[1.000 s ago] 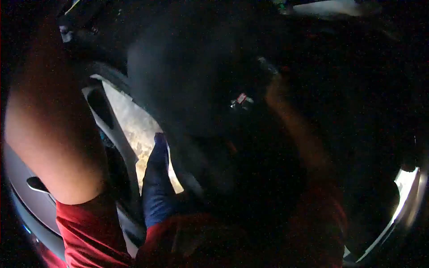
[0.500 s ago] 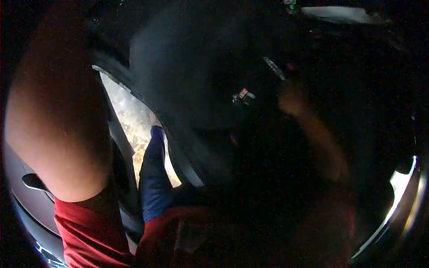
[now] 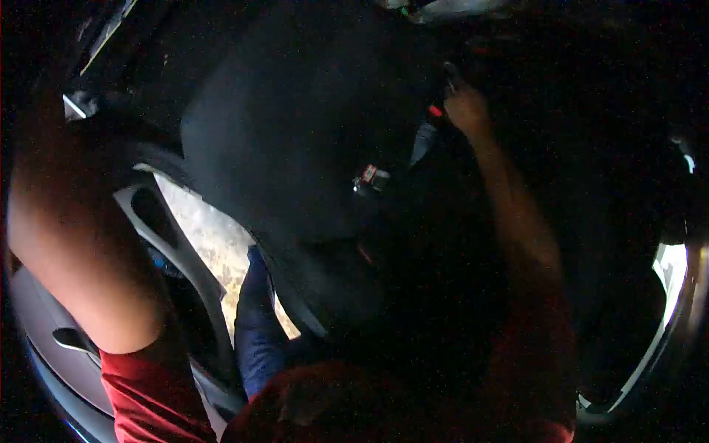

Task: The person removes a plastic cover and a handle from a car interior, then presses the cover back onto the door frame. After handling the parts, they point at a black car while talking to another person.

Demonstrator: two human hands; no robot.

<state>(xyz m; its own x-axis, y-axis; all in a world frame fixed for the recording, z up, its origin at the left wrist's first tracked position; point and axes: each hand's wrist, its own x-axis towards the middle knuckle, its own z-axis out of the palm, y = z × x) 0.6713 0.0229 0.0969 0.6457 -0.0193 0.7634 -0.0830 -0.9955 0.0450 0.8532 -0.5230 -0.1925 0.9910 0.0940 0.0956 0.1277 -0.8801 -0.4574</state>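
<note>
In the dim car interior, my right hand [image 3: 467, 109] reaches forward, just above and to the right of a seat-belt buckle [image 3: 424, 140] with a red button. Its fingers fade into shadow around a small greyish shape [image 3: 451, 72]; I cannot tell whether they grip it. My left arm [image 3: 81, 251] stretches up along the left side, its hand lost in the dark. A small silvery item with a red-and-white patch [image 3: 371, 176] lies on the dark seat [image 3: 281, 125], to the left of the buckle.
At left is the car door [image 3: 185, 236] with its grey trim. Bright ground [image 3: 203, 221] shows through the doorway, with my blue trouser leg [image 3: 258, 325] beside it. Light enters through a gap at the right [image 3: 668, 273]. Most of the cabin is very dark.
My right hand has moved forward, now past the red-buttoned buckle, and shows less blur. The view has shifted, so more of the door shows below my left arm.
</note>
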